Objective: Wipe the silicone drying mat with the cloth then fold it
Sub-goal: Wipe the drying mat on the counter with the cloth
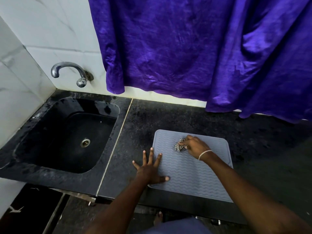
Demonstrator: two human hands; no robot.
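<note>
R hand (194,146) clutches bunched cloth (179,146) at mat's (194,176) 11 o'clock; L hand (150,169), flat, fingers spread, pins 8 o'clock edge. Mat flat on counter (168,115), sink (94,129) at 9. Advise overlapping strokes along ridges, firm L hold.

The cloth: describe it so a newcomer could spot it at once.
Right of the black sink, a grey ridged mat lies on the dark counter. Near its far edge the right hand grips the cloth: small, bunched, black-and-white checked, unlike the plain purple curtain.
</note>
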